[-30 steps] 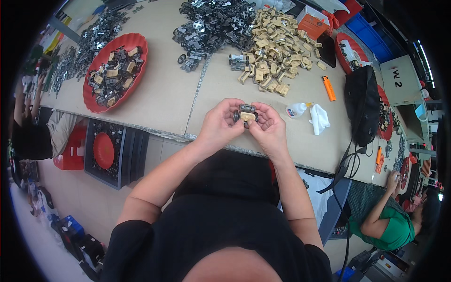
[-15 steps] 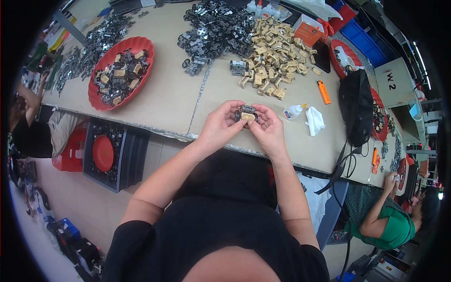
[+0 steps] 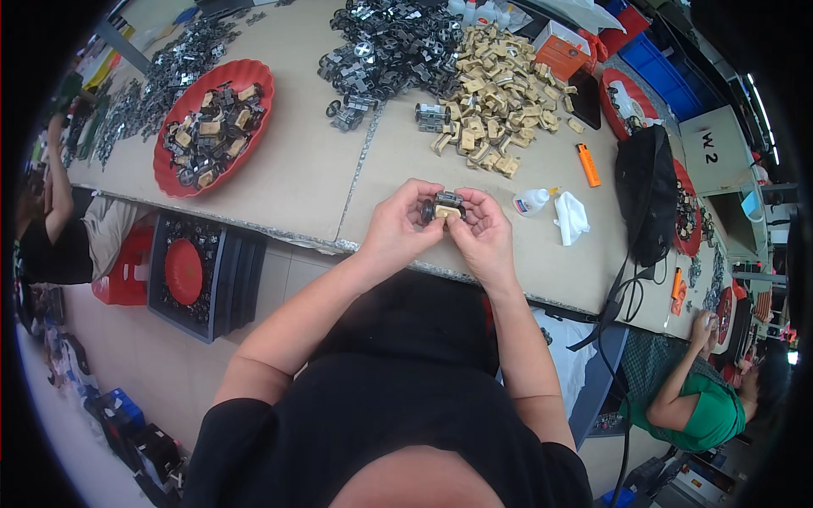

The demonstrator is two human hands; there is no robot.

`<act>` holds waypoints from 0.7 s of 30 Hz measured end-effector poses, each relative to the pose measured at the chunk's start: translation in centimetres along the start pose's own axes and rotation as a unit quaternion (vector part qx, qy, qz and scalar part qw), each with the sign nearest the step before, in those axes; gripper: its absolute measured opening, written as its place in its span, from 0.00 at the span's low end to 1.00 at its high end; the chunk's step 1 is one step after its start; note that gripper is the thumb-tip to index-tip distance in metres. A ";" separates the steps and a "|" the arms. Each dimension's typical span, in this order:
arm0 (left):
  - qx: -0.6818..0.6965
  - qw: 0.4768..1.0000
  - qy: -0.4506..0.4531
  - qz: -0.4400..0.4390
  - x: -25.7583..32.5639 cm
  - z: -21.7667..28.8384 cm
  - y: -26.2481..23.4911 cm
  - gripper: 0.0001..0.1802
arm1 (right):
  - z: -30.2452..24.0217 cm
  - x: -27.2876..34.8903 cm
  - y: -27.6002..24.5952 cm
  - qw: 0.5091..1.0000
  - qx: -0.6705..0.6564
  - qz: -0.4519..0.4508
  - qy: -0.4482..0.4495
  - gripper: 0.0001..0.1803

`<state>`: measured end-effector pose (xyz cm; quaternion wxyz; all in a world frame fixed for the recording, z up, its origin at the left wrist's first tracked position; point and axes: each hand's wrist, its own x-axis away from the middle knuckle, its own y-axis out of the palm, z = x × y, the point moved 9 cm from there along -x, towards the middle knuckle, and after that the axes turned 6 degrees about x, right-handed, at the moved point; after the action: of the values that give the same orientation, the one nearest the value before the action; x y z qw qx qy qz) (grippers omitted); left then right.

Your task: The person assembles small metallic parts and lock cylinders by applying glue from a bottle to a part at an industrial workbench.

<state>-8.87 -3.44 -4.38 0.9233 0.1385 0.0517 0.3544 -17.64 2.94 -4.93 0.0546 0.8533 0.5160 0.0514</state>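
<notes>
Center frame, left hand (image 3: 398, 230) & right hand (image 3: 484, 233) both curl fingers round one small tan-and-black metal assembly (image 3: 445, 207), pinched between them above the table edge. Right of it: small white glue bottle (image 3: 532, 201), crumpled white cloth (image 3: 572, 217), orange lighter (image 3: 588, 164). Further up: heap of tan blocks (image 3: 495, 93), pile of dark metal brackets (image 3: 385, 46); upper left, red oval tray (image 3: 258, 127).

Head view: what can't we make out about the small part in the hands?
- Small tan and metal part, head view: its underside and sides are covered by the left hand and right hand.
- Its fine detail is too small to read.
- How each hand grips it: fingers overlap, cannot tell.
</notes>
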 end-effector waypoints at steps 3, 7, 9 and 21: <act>0.005 1.000 0.000 -0.010 0.1 0.2 0.2 0.18 | 0.0 -0.1 0.0 1.000 0.003 0.002 -0.006 0.18; -0.009 1.000 0.010 -0.001 0.1 0.2 0.1 0.18 | 0.2 0.0 0.0 1.000 0.019 0.008 -0.010 0.17; -0.011 1.000 0.013 -0.001 0.1 0.3 0.1 0.18 | 0.3 0.0 -0.2 1.000 0.019 0.013 -0.009 0.17; -0.002 1.000 -0.015 0.004 0.0 -0.1 0.1 0.18 | 0.3 -0.3 -0.2 1.000 0.000 0.020 -0.013 0.17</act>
<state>-8.93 -3.31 -4.48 0.9227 0.1424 0.0363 0.3563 -17.94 2.74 -5.32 0.0606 0.8640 0.4982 0.0410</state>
